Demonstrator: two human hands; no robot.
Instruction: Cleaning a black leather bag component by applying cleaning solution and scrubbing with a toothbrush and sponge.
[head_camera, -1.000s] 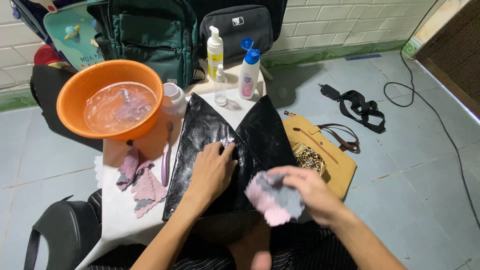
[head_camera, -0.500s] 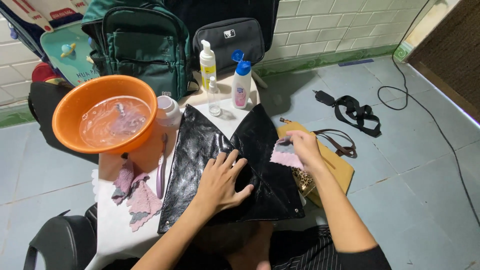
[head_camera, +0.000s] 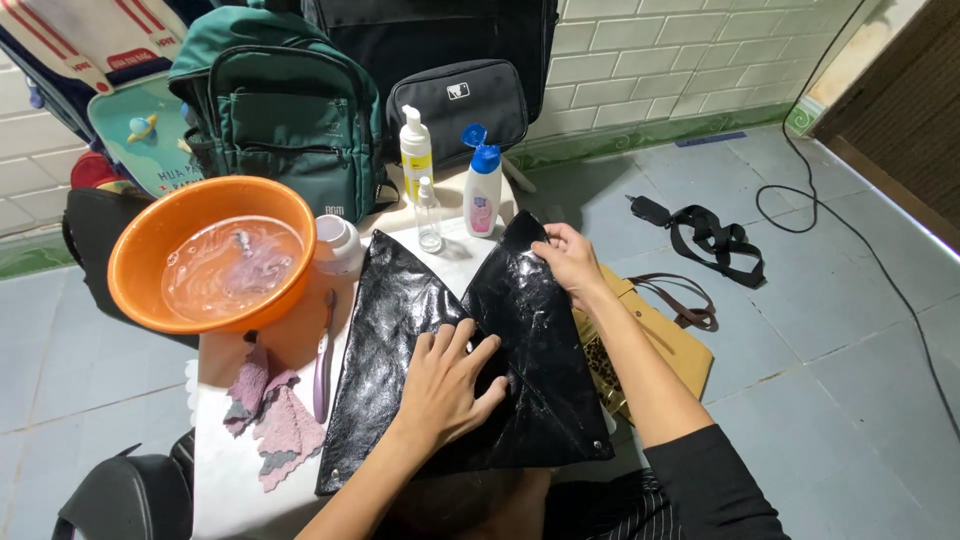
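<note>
Black bag: the glossy black bag (head_camera: 460, 370) lies flat on the tabletop (head_camera: 225, 480), folded into two pointed panels, between the orange basin (head_camera: 140, 290) and the tan bag (head_camera: 665, 345) that sits just off the table's right edge.
Left hand: my left hand (head_camera: 445, 385) lies palm-down on the bag's middle with fingers spread, pinning it, gripping nothing.
Right hand: my right hand (head_camera: 570, 260) pinches the upper right edge of the right panel, fingers curled over the rim.
Handling: I judge it light and limp, a thin, creased sheet that folds where pushed (the wet-looking shine suggests a slick surface, so a flat palm may slide).
Where to hold: I would take it by an edge or corner, as the right hand does; the riveted bottom corners look firmest.
Nearby: a toothbrush (head_camera: 322, 355) and a pinkish cloth (head_camera: 275, 425) lie just left of the bag; a small jar (head_camera: 338, 245), a clear spray bottle (head_camera: 429, 215), a pump bottle (head_camera: 416, 150) and a blue-capped bottle (head_camera: 483, 190) stand beyond it, in front of a green backpack (head_camera: 285, 110).
Hidden: my forearms cover the bag's lower middle; I cannot tell whether the right hand also holds something small beneath its fingers.
Hard to make out: what floats in the basin's water.
</note>
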